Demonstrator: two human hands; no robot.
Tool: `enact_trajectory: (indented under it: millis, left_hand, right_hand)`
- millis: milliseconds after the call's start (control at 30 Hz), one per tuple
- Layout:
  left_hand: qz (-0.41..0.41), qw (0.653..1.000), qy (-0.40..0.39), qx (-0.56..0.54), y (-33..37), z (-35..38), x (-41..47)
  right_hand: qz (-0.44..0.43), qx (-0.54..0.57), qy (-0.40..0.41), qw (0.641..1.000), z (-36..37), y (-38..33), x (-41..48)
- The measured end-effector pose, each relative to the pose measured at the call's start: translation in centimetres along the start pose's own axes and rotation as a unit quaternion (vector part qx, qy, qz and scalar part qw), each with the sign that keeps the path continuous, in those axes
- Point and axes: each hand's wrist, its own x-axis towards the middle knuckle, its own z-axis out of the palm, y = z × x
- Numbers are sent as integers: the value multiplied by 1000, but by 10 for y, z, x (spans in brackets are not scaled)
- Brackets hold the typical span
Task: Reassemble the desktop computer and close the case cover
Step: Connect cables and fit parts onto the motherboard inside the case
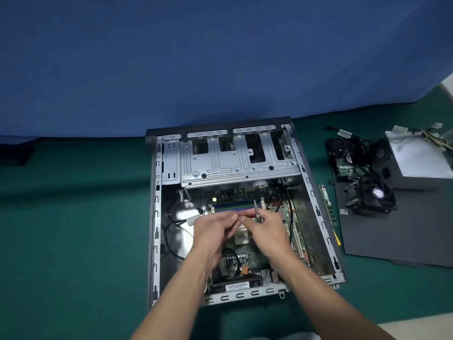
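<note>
Green cloth (73, 229) covers the whole bench, and the open case (157, 229) lies flat in the middle of it, lid off. The dark case cover (392, 239) sits flat on the cloth just right of the case. The grey power supply (421, 163) rests on the cover's far end, well right of the case, with a black cooler fan (375, 195) in front of it.

Inside the case, the metal drive cage (232, 163) takes up the far end and the motherboard (247, 255) fills the near right part. Both hands are over the middle of the case, fingertips meeting. The right hand (267, 229) grips a screwdriver (257, 212), shaft poking up. The left hand (213, 231) has its fingers curled in towards the right one, and honestly I can't tell if it's pinching anything. A loose RAM stick (327, 204) lies on the cloth right beside the case's right wall.
</note>
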Motion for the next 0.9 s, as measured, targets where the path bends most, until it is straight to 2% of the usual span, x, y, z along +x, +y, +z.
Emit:
enact_trajectory:
  millis: [67, 133, 200, 300, 500, 600, 667, 767, 900]
  left_hand:
    - [11, 999, 33, 5, -2, 5, 3]
    - [24, 998, 51, 6, -3, 8, 5]
    - [34, 997, 66, 10, -5, 12, 6]
    - [42, 995, 86, 17, -9, 17, 6]
    - [63, 991, 110, 46, -16, 18, 0]
    - [62, 988, 129, 50, -16, 13, -2]
    - [64, 987, 137, 50, -16, 10, -2]
    - [72, 986, 139, 56, -17, 9, -2]
    - [79, 985, 135, 71, -21, 11, -3]
  right_hand:
    - [8, -85, 6, 996, -9, 6, 11]
    - [27, -205, -11, 978, -18, 13, 22]
    - [60, -249, -48, 966, -20, 17, 31]
    - [99, -223, -83, 966, -15, 20, 44]
    - [112, -92, 4, 989, -8, 22, 56]
    - [153, -48, 55, 986, -5, 21, 61]
    - [186, -46, 80, 978, -6, 24, 64]
    - [190, -76, 78, 976, -2, 28, 68]
    - [210, -52, 117, 969, 3, 24, 73]
